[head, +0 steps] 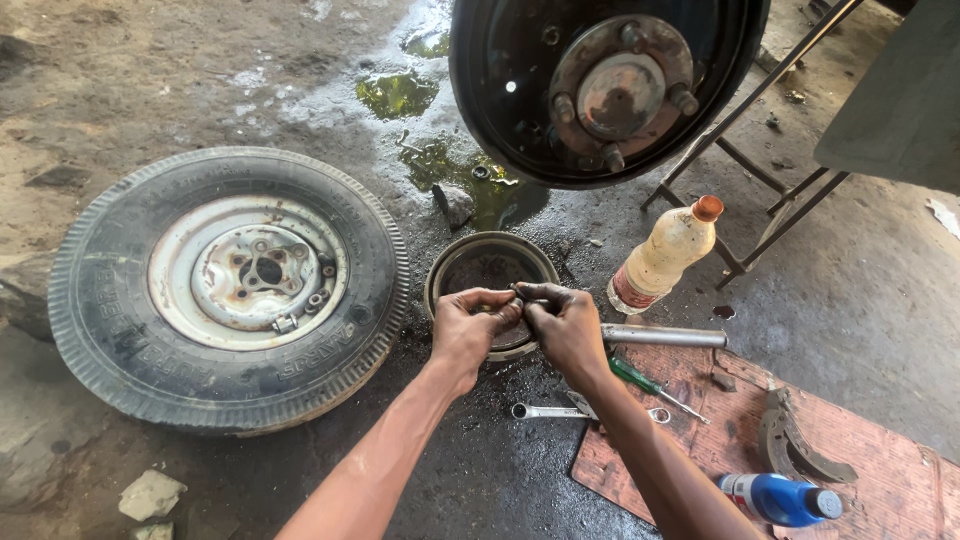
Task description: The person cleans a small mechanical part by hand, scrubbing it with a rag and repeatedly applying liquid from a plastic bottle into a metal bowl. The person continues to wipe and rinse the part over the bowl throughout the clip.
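Two bare forearms rise from the bottom edge of the frame and meet at centre, where the left hand [470, 325] and the right hand [565, 322] close together on a small dark part [517, 292] pinched between their fingertips. Both hands are clenched around it, fingers curled in from either side; what the part is cannot be made out, as it is mostly hidden by the fingers. It sits at the seam between the two hands, no nearer one than the other, and directly over the near rim of a round brake drum [489, 268] lying open-side up on the oily ground.

At the left of the frame a removed wheel [228, 287] lies flat, its rusted white rim up, well apart from the hands. Just below the wrists a combination spanner [548, 411] rests on the ground, its long axis running left to right. Beside the right wrist a green-handled screwdriver [647, 385] and a grey metal tube [663, 336] lie on or at the edge of a reddish board [880, 470]. Upper centre, the bare wheel hub [620, 90] with its studs hangs above a puddle. Right of centre stands a cloudy plastic bottle [665, 255] with an orange cap; lower right lie a curved brake shoe [795, 450] and a blue bottle [780, 498].
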